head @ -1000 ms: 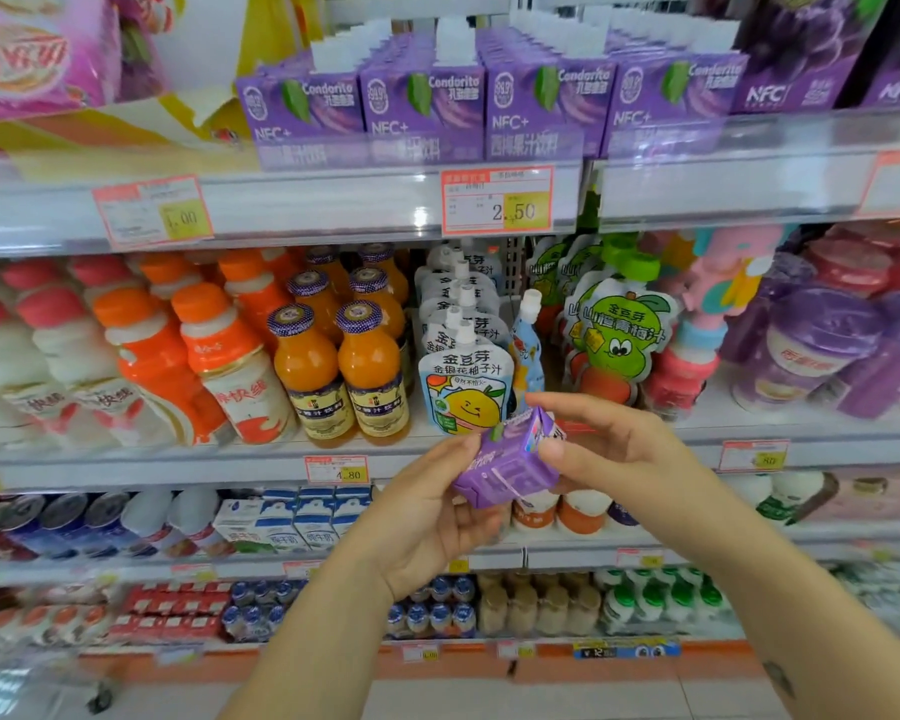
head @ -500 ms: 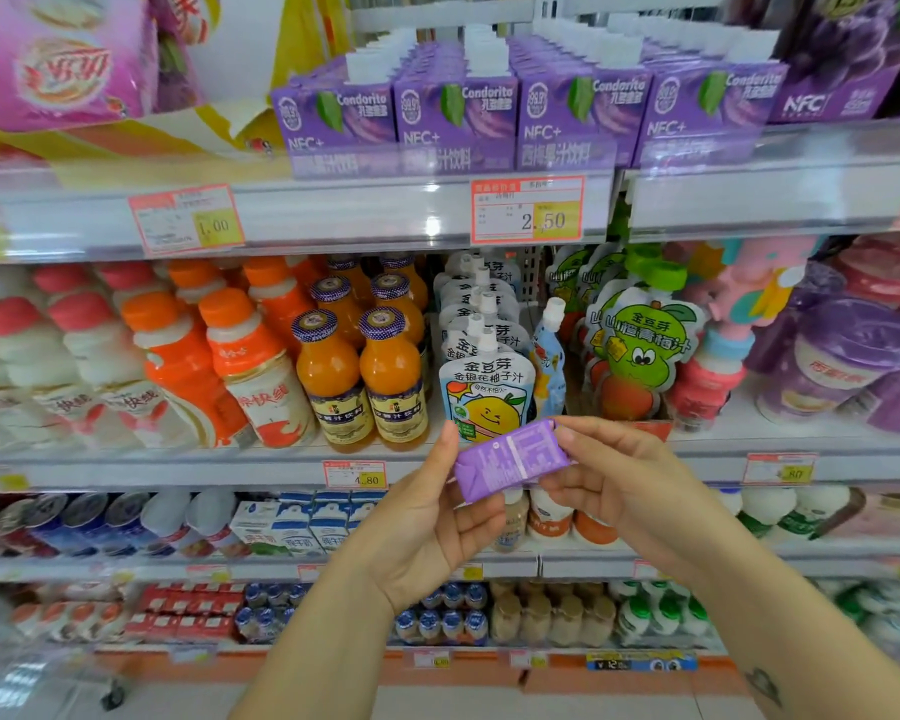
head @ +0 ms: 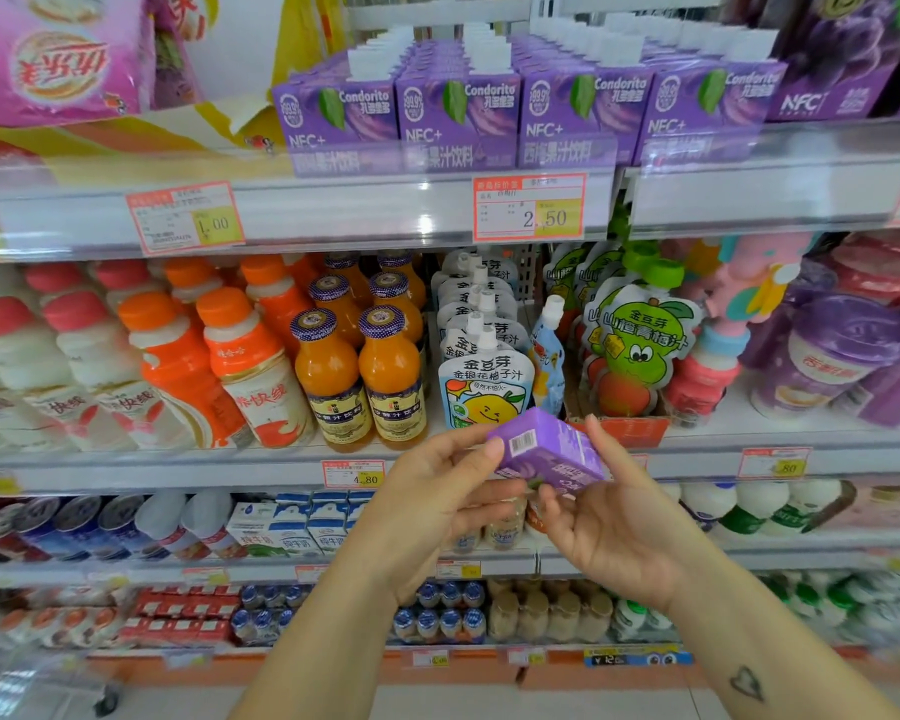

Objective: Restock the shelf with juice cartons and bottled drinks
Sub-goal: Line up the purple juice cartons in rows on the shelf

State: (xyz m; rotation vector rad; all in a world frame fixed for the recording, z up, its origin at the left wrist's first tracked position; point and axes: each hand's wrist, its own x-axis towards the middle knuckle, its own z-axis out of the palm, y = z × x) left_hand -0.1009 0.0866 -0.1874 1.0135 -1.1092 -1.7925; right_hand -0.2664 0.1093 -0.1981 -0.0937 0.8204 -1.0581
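- The purple carton [head: 546,449] sits tilted in mid-air between your hands, not yet shelved.
- Your left hand [head: 437,506] pinches its 9 o'clock end; your right hand [head: 614,532] cups its 4 o'clock side.
- Matching cartons [head: 515,106] line the top shelf [head: 333,215] at 12 o'clock.

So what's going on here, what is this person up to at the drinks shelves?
A person is restocking a shop's drink shelves. The left hand and the right hand together hold one small purple carton, tilted with its barcode side up, in front of the middle shelf. Matching purple cartons stand in rows on the top shelf, so it probably belongs up there. It is not yet on any shelf.
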